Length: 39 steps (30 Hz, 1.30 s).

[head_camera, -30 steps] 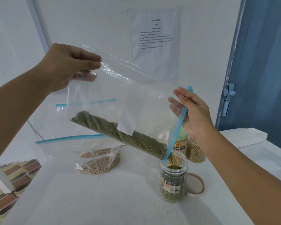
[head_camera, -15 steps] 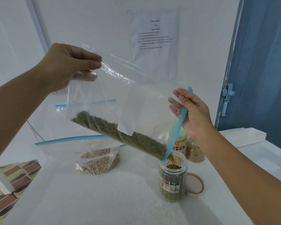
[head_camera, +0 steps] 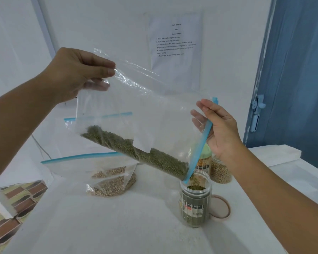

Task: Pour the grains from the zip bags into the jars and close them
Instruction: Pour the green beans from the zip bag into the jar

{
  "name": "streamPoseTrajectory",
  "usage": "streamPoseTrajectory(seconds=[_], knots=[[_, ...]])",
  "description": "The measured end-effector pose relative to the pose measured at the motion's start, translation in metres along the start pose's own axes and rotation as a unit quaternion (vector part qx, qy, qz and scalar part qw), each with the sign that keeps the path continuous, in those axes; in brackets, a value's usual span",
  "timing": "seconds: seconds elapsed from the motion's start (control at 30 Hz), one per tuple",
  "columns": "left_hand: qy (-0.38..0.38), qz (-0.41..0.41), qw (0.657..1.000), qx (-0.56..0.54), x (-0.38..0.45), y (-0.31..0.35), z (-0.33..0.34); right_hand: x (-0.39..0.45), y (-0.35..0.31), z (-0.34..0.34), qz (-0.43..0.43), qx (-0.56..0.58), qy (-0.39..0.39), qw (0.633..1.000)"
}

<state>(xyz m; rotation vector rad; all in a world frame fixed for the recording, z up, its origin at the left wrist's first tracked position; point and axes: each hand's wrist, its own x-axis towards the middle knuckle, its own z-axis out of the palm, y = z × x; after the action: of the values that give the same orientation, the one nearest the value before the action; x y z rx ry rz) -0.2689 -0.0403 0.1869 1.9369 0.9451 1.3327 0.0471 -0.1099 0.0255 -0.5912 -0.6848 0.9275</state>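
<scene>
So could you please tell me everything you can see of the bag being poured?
The bag is clear thin plastic with a blue zip strip and a white label patch. It is tilted, its open corner at the mouth of the jar. Green grains lie along its lower edge. The left hand pinches its raised corner; the right hand holds the zip edge.

You stand at a plain white desk (head_camera: 117,226) in what looks like a room staged for a recorded exercise rather than a working kitchen. A printed sheet (head_camera: 175,50) headed "TASK & GOAL" (numbered steps beneath, too small to read) is fixed to the bare white wall (head_camera: 99,24). A blue door (head_camera: 297,79) with a pale handle (head_camera: 256,114) stands to your right, and patterned floor tiles (head_camera: 9,208) show at lower left.
</scene>
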Motion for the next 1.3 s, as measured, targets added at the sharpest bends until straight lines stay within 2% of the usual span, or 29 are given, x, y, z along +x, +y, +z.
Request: streamPoseTrajectory(seconds=[1.3], knots=[[-0.005, 0.009, 1.0, 0.01, 0.004, 0.004, 0.011, -0.002, -0.002, -0.01, -0.003, 0.005, 0.007, 1.0]])
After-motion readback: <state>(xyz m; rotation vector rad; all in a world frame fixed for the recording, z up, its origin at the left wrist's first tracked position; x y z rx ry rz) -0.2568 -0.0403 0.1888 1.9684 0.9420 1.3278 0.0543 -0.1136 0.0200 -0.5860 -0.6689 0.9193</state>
